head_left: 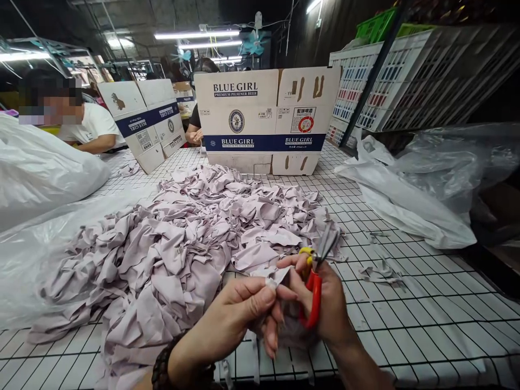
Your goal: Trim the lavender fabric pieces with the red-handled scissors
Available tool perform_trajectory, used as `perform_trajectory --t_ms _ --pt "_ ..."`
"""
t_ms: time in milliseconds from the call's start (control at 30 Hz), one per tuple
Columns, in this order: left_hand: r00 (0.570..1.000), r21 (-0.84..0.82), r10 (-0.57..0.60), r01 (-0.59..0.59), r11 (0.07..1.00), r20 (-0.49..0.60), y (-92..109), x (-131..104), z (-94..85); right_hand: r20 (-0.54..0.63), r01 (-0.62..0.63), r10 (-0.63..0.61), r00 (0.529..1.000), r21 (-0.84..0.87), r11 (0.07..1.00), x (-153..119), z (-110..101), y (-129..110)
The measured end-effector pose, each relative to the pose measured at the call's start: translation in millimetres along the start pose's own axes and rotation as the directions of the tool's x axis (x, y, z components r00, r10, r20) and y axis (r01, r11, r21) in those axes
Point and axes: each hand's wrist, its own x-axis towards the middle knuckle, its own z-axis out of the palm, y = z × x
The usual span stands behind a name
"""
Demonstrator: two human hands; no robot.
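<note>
My left hand (247, 306), with a dark braided bracelet at the wrist, pinches a small pale lilac fabric piece (280, 274) between thumb and forefinger. Close against it, my right hand (325, 298) has scissors (313, 303) with red and yellow handles hooked in its fingers, the blades pointing up and away. Fingertips of the right hand also touch the fabric piece. Part of the cloth hangs below the hands, blurred. Just beyond them spreads a large heap of lilac fabric pieces (195, 227).
Two upright cardboard sheets (260, 119) stand behind the heap on the grid-lined table (390, 325). Fabric scraps (382, 273) lie to the right. Plastic bags (406, 184) flank both sides. White crates (406, 81) are stacked at right. A person in a white shirt (95, 127) sits at far left.
</note>
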Motion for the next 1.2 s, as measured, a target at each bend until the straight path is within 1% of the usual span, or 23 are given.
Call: perform_trajectory --t_ms 33,67,133,200,233,267,300,367,400,433,500,567,633,700,767,833,900,967,1033,1100,1200 --pt "0.999 0.054 0.033 -0.031 0.998 -0.038 0.0 -3.7 2.4 -0.032 0.039 -0.041 0.999 -0.060 0.997 2.3 -0.8 -3.8" --pt "0.993 0.123 0.076 -0.065 0.990 -0.086 -0.3 -7.1 4.4 -0.034 0.069 -0.074 0.997 -0.122 0.990 4.9 -2.2 -7.3" --pt "0.960 0.297 0.191 -0.125 0.947 -0.203 -1.5 -12.4 7.0 0.010 0.106 -0.106 0.994 -0.194 0.975 8.9 -5.6 -12.1" --pt "0.903 0.452 0.313 -0.157 0.878 -0.294 -3.0 -14.7 7.7 0.073 0.103 -0.091 0.993 -0.184 0.977 9.6 -7.0 -13.3" --pt "0.877 0.503 0.359 -0.165 0.848 -0.318 -3.4 -14.9 7.3 0.109 0.083 -0.067 0.992 -0.154 0.985 8.3 -6.5 -12.7" --pt "0.859 0.533 0.390 -0.171 0.829 -0.331 -3.6 -14.6 6.5 0.150 0.049 -0.031 0.988 -0.115 0.992 5.9 -5.2 -11.3" --pt "0.852 0.541 0.403 -0.177 0.822 -0.333 -3.6 -14.1 5.4 0.200 0.000 0.016 0.980 -0.081 0.997 2.7 -3.4 -9.3" --pt "0.863 0.517 0.386 -0.178 0.837 -0.327 -3.5 -12.9 2.5 0.302 -0.109 0.112 0.947 -0.027 0.994 -4.7 1.2 -3.7" --pt "0.873 0.490 0.367 -0.178 0.853 -0.322 -3.7 -12.4 0.7 0.330 -0.152 0.145 0.933 -0.004 0.988 -8.1 3.4 -0.7" --pt "0.884 0.453 0.342 -0.175 0.874 -0.319 -4.3 -12.1 -1.1 0.334 -0.176 0.160 0.929 0.018 0.984 -10.9 5.1 2.0" --pt "0.906 0.362 0.296 -0.178 0.915 -0.303 -7.0 -12.0 -4.5 0.307 -0.161 0.136 0.942 0.058 0.985 -13.8 6.3 5.5" --pt "0.920 0.262 0.284 -0.214 0.941 -0.271 -11.1 -12.1 -6.8 0.284 -0.132 0.110 0.952 0.057 0.990 -13.4 4.1 5.1" --pt "0.925 0.166 0.299 -0.265 0.950 -0.235 -15.2 -11.7 -7.6 0.323 -0.153 0.133 0.937 0.037 0.987 -11.1 -0.9 1.7" --pt "0.929 0.109 0.310 -0.293 0.950 -0.201 -18.2 -10.5 -7.4 0.373 -0.205 0.186 0.909 0.010 0.979 -8.7 -7.8 -2.4" --pt "0.933 0.141 0.316 -0.293 0.946 -0.175 -20.5 -8.4 -7.3 0.400 -0.215 0.219 0.890 -0.056 0.975 -8.0 -16.2 -6.2" --pt "0.923 0.238 0.343 -0.299 0.924 -0.174 -22.7 -5.8 -8.3 0.380 -0.164 0.238 0.894 -0.218 0.962 -10.4 -25.1 -10.7" --pt "0.902 0.352 0.391 -0.311 0.883 -0.185 -25.3 -3.5 -10.3 0.321 -0.085 0.239 0.917 -0.427 0.900 -16.0 -32.3 -17.5" --pt "0.882 0.461 0.438 -0.321 0.828 -0.174 -27.6 -1.9 -12.5 0.248 -0.017 0.208 0.946 -0.604 0.797 -23.7 -35.4 -26.1" --pt "0.871 0.558 0.469 -0.319 0.766 -0.146 -28.8 -0.9 -14.0 0.193 0.032 0.159 0.968 -0.726 0.687 -30.8 -34.3 -33.9" --pt "0.871 0.617 0.478 -0.314 0.721 -0.115 -28.5 0.0 -14.5 0.189 0.084 0.120 0.975 -0.803 0.590 -35.5 -31.6 -38.2" --pt "0.882 0.653 0.467 -0.315 0.689 -0.067 -27.4 1.8 -14.3 0.241 0.158 0.112 0.964 -0.858 0.489 -37.4 -30.0 -37.9"
